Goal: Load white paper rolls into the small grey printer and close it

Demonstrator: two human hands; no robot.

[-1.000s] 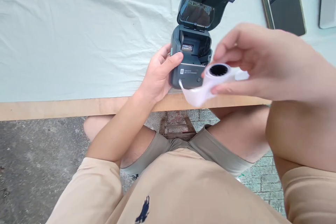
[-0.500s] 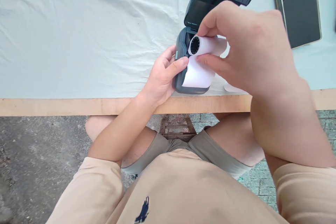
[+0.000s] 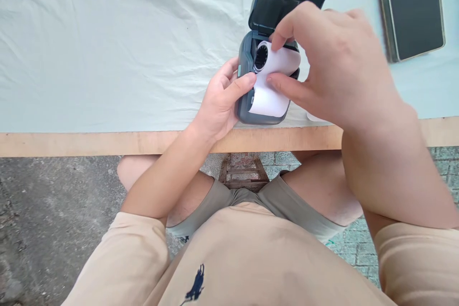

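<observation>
A dark grey label printer [image 3: 245,111] lies near the table's front edge, its black lid [image 3: 274,7] swung up and away from me. My left hand [image 3: 225,98] grips the printer's left side, thumb on top by the paper. With thumb and fingers my right hand [image 3: 319,62] holds a white paper roll [image 3: 285,60] that sits in the printer's bay, its dark ridged core facing left. The loose end of the paper [image 3: 269,101] hangs from the roll over the printer's front. My other right-hand fingers are curled above the roll.
A phone-like device with a dark screen [image 3: 418,14] lies at the back right. A pale cloth [image 3: 125,57] covers the table, whose wooden edge [image 3: 89,143] runs in front of me. A white piece [image 3: 314,117] shows partly behind my right wrist.
The paper roll has moved slightly left and down into the printer's bay, my right hand still on it. My left hand keeps its hold on the printer.
</observation>
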